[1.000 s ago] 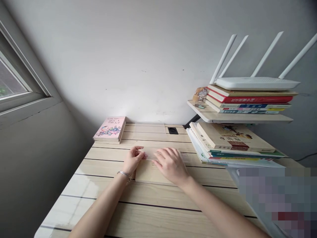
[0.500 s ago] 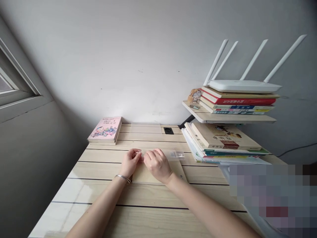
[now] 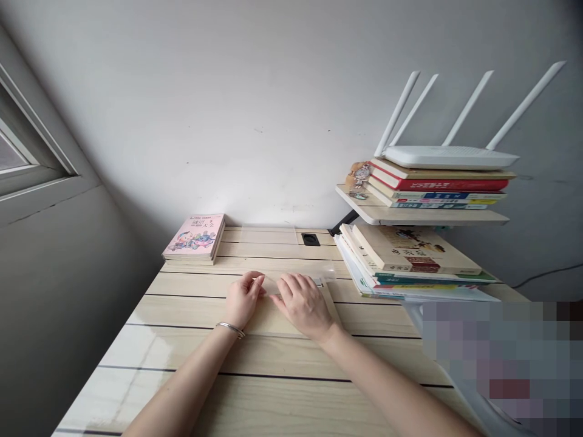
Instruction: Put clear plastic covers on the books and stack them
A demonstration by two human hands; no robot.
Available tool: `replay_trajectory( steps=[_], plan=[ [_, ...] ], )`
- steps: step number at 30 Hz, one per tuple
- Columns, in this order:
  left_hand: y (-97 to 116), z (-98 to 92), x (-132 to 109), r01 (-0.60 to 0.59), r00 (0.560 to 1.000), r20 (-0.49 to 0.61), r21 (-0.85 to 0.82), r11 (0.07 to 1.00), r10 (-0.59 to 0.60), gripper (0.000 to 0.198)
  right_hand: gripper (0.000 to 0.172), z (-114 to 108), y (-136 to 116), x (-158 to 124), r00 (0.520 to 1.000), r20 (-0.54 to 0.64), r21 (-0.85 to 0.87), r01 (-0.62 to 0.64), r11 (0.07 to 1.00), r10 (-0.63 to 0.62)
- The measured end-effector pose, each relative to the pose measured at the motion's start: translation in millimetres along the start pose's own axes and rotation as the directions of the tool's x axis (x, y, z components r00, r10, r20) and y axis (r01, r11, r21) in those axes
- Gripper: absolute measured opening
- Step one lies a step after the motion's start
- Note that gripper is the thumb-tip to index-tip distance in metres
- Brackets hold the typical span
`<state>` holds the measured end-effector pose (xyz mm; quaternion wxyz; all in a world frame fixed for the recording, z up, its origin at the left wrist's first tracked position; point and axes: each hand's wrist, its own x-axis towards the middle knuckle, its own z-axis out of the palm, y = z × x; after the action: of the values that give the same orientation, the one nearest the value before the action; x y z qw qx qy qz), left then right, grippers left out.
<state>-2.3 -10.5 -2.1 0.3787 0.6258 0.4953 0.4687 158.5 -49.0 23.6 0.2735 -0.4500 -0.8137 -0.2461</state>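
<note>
A pale beige book [image 3: 277, 325] lies flat on the desk beneath my hands. At its far edge is a clear plastic sheet [image 3: 324, 270], its far right part slightly raised and blurred. My left hand [image 3: 242, 298] is closed at the book's left side, thumb and fingers pinching the plastic; a silver bangle circles that wrist. Over the book's right half, my right hand [image 3: 304, 303] has its fingers curled down on the plastic, with the thumb pointing left. A small gap separates the two hands. The fingertips are partly hidden.
A second clear sheet [image 3: 268, 235] lies near the wall beside a black desk socket [image 3: 310, 240]. Pink-covered books [image 3: 194, 238] are stacked at the back left. At right, books [image 3: 416, 249] sit under a raised shelf [image 3: 423, 215] bearing more books and a white router [image 3: 450, 156].
My right hand has moved right, away from my left hand, and its fingers have spread a little. The plastic's right end has shifted and lifted. My left hand has barely moved.
</note>
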Motion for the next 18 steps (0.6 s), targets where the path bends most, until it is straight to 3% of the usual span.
replay_trajectory(
  steps=[4, 9, 14, 18],
  plan=[
    [-5, -0.3, 1, -0.004, 1.0, -0.002, -0.017, 1.0, 0.004, 0.03, 0.01, 6, 13, -6, 0.998, -0.014, -0.025, -0.065, 0.998, 0.064],
    [-2, -1.1, 0, -0.02, 1.0, 0.002, 0.038, 0.999, 0.02, 0.028, 0.017, 6, 24, -3, 1.0, -0.016, 0.009, 0.017, 1.0, -0.017],
    [4, -3.1, -1, -0.054, 0.998, 0.03, 0.15, 0.987, 0.05, 0.024, 0.024, -14, 35, 13, 0.998, 0.009, 0.009, 0.066, 0.998, -0.066],
    [2, -4.1, 1, -0.03, 0.998, 0.057, 0.077, 0.997, 0.026, 0.03, 0.016, -28, 51, 13, 0.997, 0.013, 0.118, 0.069, 0.991, -0.071]
  ],
)
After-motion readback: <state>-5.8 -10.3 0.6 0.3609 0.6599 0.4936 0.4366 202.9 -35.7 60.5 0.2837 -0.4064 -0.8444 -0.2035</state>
